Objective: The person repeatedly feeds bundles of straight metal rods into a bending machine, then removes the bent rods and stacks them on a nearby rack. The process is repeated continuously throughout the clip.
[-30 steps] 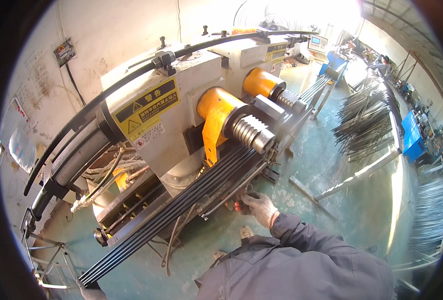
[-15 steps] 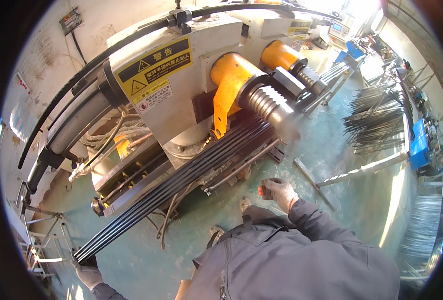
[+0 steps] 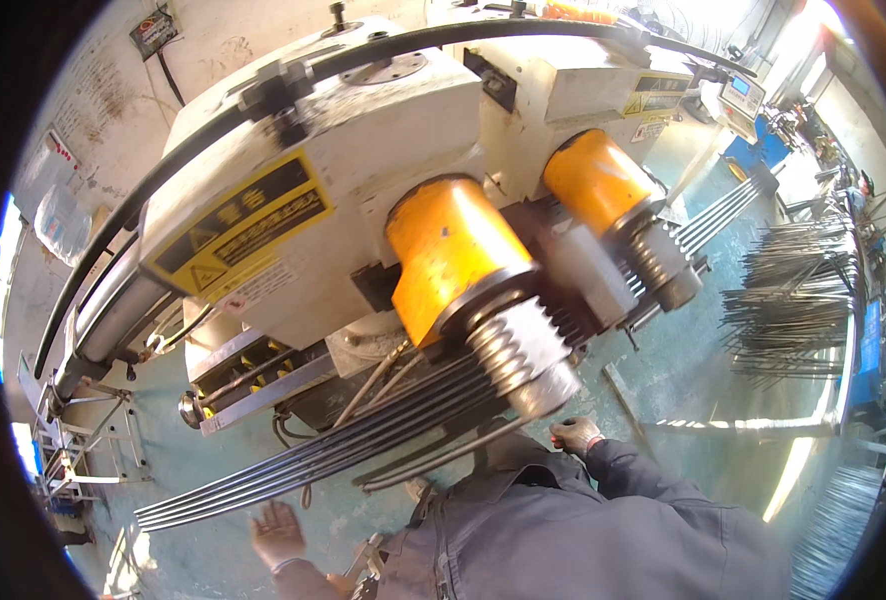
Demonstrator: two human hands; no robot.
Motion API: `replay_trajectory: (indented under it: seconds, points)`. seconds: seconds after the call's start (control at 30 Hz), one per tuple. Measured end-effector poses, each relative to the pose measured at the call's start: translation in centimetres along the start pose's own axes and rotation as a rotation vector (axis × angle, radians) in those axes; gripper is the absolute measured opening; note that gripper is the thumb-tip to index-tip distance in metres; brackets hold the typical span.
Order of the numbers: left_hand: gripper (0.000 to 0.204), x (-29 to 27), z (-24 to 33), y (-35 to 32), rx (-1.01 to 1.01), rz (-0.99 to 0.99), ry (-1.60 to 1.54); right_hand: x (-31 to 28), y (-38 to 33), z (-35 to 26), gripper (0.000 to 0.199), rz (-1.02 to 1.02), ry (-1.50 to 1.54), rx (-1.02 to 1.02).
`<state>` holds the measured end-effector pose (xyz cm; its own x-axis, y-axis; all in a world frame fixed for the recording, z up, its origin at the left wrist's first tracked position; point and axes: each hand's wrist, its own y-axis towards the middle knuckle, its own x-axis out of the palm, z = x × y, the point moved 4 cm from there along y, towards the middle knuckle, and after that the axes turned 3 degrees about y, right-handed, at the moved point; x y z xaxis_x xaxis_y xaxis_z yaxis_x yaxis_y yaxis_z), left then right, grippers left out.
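My left hand, in a pale glove, is open with its fingers spread, just below the near left ends of several dark metal rods. It is apart from the rods. They lie side by side, slanting up to the right under the machine's front orange arm. A ridged steel roller sticks out from that arm towards me. My right hand, also gloved, is closed near my waist, right of the roller; anything inside it is hidden. A thin separate bar runs below the rods.
The large white bending machine carries a yellow-black warning label and a second orange arm with another roller. A pile of thin rods lies at the right. A metal stand is at the far left. A black hose arches overhead.
My left hand has let go of the rods' ends and moved right, opening. The machine's heads and orange arms appear larger and turned, with the rollers lower. My right hand stays near my waist, still closed.
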<state>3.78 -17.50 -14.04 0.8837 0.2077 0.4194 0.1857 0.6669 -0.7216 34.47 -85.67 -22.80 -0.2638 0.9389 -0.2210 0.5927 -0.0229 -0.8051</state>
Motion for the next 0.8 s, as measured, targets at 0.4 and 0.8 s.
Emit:
replay_trajectory:
  seconds: [0.4, 0.8]
  points:
    - [0.043, 5.4, -15.1, -6.1, 0.617, -0.862, 1.336, -7.7, 0.8, -2.5, 0.042, 0.193, -0.282, -0.184]
    - [0.024, 7.7, -19.0, -11.0, -0.386, -1.055, 0.402, -5.9, -13.3, -8.8, 0.036, 0.315, 0.199, -0.529]
